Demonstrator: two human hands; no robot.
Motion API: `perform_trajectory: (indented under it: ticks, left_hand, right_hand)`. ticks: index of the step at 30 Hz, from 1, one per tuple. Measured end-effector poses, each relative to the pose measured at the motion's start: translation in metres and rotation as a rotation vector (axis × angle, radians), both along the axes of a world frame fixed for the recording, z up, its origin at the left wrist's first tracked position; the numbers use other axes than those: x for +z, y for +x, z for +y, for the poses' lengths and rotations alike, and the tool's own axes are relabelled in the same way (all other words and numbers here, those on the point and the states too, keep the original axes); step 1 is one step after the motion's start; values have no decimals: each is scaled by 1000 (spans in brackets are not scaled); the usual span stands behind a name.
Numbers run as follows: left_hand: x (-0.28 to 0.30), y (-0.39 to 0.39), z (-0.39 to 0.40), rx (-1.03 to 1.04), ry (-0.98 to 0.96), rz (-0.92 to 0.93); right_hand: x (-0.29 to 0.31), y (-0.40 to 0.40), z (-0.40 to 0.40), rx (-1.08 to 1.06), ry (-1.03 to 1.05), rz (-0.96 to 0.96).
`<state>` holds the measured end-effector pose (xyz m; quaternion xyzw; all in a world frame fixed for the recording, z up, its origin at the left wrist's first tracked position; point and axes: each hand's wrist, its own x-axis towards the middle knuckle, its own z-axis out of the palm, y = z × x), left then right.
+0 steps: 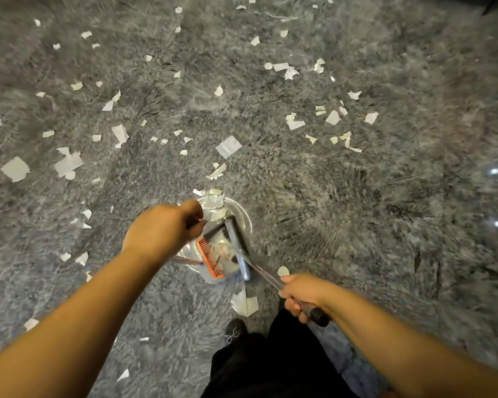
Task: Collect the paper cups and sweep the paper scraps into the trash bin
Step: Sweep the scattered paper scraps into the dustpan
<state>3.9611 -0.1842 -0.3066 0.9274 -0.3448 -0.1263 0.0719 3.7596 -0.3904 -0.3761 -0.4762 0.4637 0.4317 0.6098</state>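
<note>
My left hand (163, 229) grips the upright handle of a clear dustpan (236, 222) with an orange comb edge (209, 261), standing on the grey shaggy carpet. My right hand (302, 295) grips the metal broom handle (263, 272) near its black end grip. The grey broom head (237, 245) lies against the dustpan's mouth. A few white paper scraps (213, 201) sit at the pan's lip and some lie inside it. Many more scraps (229, 146) are scattered over the carpet. No paper cup or trash bin shows in view.
My black-trousered legs and a dark shoe (235, 330) stand just below the dustpan. A cluster of scraps (245, 304) lies by my foot. Scraps spread left (68, 163) and upper right (295, 123). Two bright reflections (495, 171) show at the right edge.
</note>
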Motion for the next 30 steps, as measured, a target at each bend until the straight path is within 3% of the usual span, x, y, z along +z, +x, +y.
perform_trajectory:
  ticks: [5, 15, 20, 30]
  left_hand:
    - [-1, -11, 22, -1, -37, -23]
    - [3, -21, 62, 21, -110, 109]
    - [17, -47, 88, -40, -139, 60]
    - [40, -125, 152, -19, -26, 7]
  right_hand:
    - [7, -5, 20, -53, 46, 9]
    - [32, -59, 36, -109, -97, -53]
    - [39, -92, 39, -178, -160, -76]
    - [34, -144, 29, -215, -214, -52]
